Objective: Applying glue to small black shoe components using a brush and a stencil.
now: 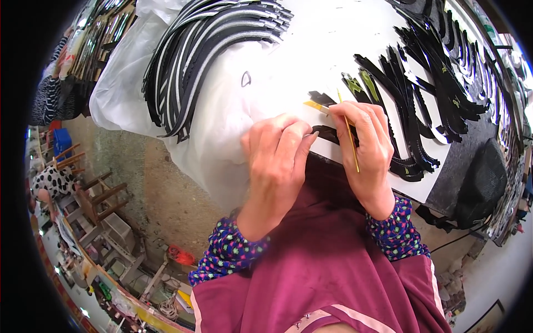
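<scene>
My left hand (pixel 277 152) is closed, thumb and fingertips pinching the end of a short curved black strip (pixel 326 132) at the near edge of the white work surface. In my right hand (pixel 366 141) a thin yellow stick (pixel 353 145) is held nearly upright between the fingers. A small flat piece with a yellow end (pixel 316 105), perhaps a brush, sticks out to the left of the right fingertips; its other end is hidden by them. Beyond my right hand lie black strips with yellow-green marks (pixel 368 84).
A fanned pile of black and grey curved strips (pixel 191 61) lies at the far left on white plastic sheeting (pixel 119 94). More black strips (pixel 408 105) spread over the right side. A dark mesh piece (pixel 486 177) hangs by the right edge. A wooden stool (pixel 102 194) stands left on the floor.
</scene>
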Demonstrator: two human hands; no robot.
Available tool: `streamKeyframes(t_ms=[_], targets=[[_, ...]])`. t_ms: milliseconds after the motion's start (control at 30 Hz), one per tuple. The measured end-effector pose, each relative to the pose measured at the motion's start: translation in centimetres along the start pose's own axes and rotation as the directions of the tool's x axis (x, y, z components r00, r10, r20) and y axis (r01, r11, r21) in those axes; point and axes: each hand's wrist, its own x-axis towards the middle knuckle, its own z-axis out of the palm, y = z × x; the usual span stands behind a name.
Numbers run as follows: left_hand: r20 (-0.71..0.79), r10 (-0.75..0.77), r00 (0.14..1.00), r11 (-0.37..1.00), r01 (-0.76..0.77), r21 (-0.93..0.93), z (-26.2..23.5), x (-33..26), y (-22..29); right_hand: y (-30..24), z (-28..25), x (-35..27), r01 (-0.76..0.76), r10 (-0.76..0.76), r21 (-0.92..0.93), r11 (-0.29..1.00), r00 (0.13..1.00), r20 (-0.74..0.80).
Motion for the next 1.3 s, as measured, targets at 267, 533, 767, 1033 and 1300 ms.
streamKeyframes(t_ms=[267, 533, 767, 1033, 1300], targets=[[0.05, -0.044, 0.998, 0.979, 0.053, -0.198, -0.4, 0.7, 0.5, 0.5, -0.3, 0.6, -0.138, 0.14, 0.054, 0.989, 0.99, -0.028], [0.163, 0.097, 0.982, 0.98, -0.123, 0.156, -0.9, 0.6, 0.7, -0.1, -2.1, 0.1, -0.213, 0.23, 0.174, 0.961, 0.97, -0.08], [0.137, 0.065, 0.988, 0.996, -0.072, 0.047, -0.2, 1.2, 0.8, -0.3, -2.3, -1.1, -0.304, 0.331, 0.295, 0.906, 0.943, -0.045], [0.214, 0.059, 0.975, 0.998, -0.065, 0.024, -0.9, 2.1, 1.1, -0.9, -2.6, -0.9, -0.349, 0.375, 0.382, 0.856, 0.927, 0.004], [0.298, -0.048, 0.953, 0.984, 0.097, -0.149, -2.9, 0.3, 2.1, -0.9, -3.2, -0.8, -0.347, 0.334, 0.412, 0.842, 0.937, 0.108]])
